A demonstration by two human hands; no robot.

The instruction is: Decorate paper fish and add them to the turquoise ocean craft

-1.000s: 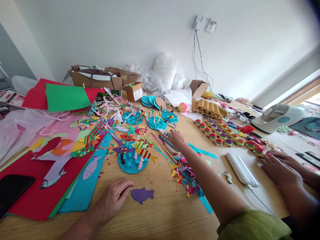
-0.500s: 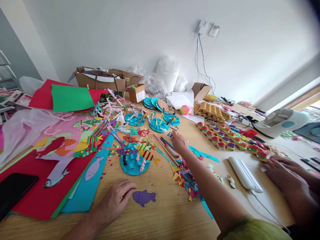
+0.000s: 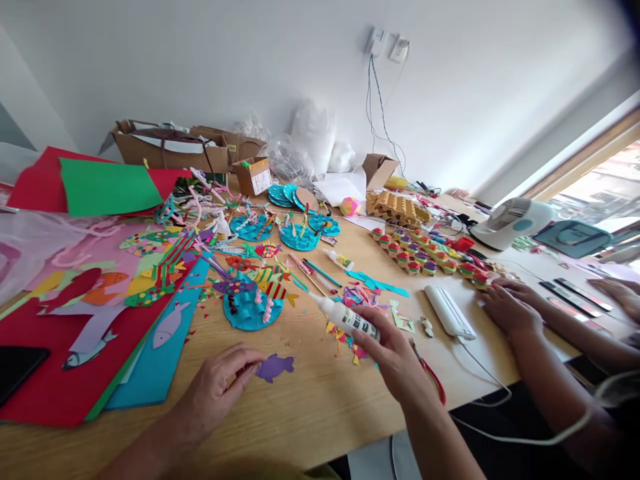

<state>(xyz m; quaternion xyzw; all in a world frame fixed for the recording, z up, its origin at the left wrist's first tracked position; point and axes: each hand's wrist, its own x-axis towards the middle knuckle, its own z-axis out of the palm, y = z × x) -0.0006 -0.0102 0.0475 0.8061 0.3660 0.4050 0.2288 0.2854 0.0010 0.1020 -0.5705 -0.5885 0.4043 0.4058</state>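
My left hand (image 3: 223, 383) pinches the head end of a purple paper fish (image 3: 274, 368) between thumb and fingers, just over the wooden table. In my right hand (image 3: 387, 340) is a white glue bottle (image 3: 347, 319), tilted with its pointed nozzle toward the upper left. Beyond them lies a blue scalloped disc (image 3: 255, 320) with paper loops and pink twisted pieces on it. A striped yellow-and-red paper fish (image 3: 275, 291) rests at the disc's far edge. Colourful paper scraps (image 3: 345, 340) lie behind the bottle.
Coloured sheets (image 3: 55, 387) and a black phone (image 3: 20, 370) are on the left. A second glue bottle (image 3: 340, 260) lies farther back. Red-handled pliers (image 3: 433, 377), a white corded device (image 3: 450, 312) and painted egg-carton cups (image 3: 430, 253) are right, near another person's hands (image 3: 513, 310).
My right hand has drawn back toward me from the middle of the table, bringing the glue bottle. My left fingers now grip the purple fish. The view has shifted rightward.
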